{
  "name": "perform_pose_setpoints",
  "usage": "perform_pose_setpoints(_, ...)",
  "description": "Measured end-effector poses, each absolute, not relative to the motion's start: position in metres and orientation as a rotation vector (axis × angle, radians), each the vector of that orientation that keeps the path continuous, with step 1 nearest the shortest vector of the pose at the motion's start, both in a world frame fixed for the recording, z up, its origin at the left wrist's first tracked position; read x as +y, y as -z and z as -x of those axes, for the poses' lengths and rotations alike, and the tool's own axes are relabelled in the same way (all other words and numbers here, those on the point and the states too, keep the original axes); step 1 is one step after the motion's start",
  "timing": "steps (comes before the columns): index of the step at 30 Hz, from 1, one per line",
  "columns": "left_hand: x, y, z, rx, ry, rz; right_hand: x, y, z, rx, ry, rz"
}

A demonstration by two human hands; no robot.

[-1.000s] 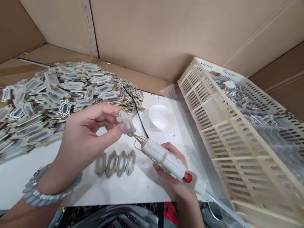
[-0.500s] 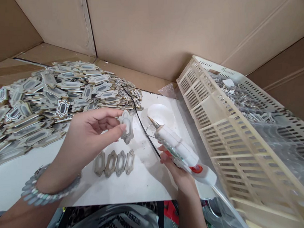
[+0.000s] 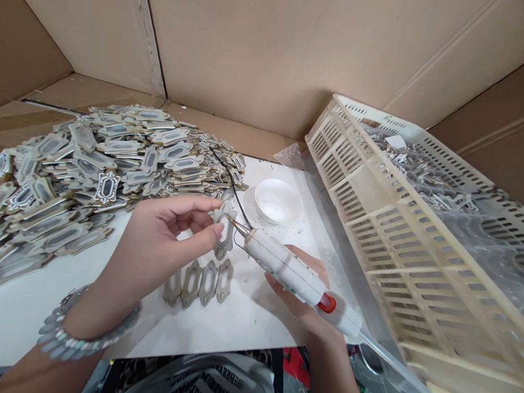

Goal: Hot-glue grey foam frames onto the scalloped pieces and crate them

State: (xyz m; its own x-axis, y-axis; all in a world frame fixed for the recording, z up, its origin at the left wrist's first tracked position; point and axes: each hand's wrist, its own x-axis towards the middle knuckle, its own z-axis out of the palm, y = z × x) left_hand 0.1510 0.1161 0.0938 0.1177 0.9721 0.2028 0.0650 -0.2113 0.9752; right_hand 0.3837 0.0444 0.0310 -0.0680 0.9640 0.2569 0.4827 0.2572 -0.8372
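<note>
Between thumb and fingers, my left hand (image 3: 173,240) pinches a small grey metal label frame (image 3: 223,243), held upright above the white board. My right hand (image 3: 302,298) is wrapped round a white hot glue gun (image 3: 288,264) with a red part near its back end. Its metal nozzle (image 3: 237,225) points left and is at the upper part of the held frame; whether it touches cannot be made out. Below my left hand, several similar frames (image 3: 208,283) lie in a row on the board. A clear glue stick (image 3: 392,358) sticks out of the gun's rear.
A large pile of label frames (image 3: 127,149) covers the left and back. Behind the gun stands a white round dish (image 3: 277,200), with a black cord (image 3: 238,200) beside it. On the right, a cream plastic crate (image 3: 374,215) holds bagged metal pieces. Cardboard walls (image 3: 257,65) enclose the back.
The glue gun has moved left and down, bringing its nozzle to the label frame. My left hand has shifted slightly right and down with the frame.
</note>
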Motion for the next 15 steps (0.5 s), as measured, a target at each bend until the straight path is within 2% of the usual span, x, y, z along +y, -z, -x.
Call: perform_pose_setpoints(15,0.1185,-0.0931,-0.1501,1.066,-1.253,-1.482,0.0469,-0.0308,-0.3775,-1.696,-0.696,1.284)
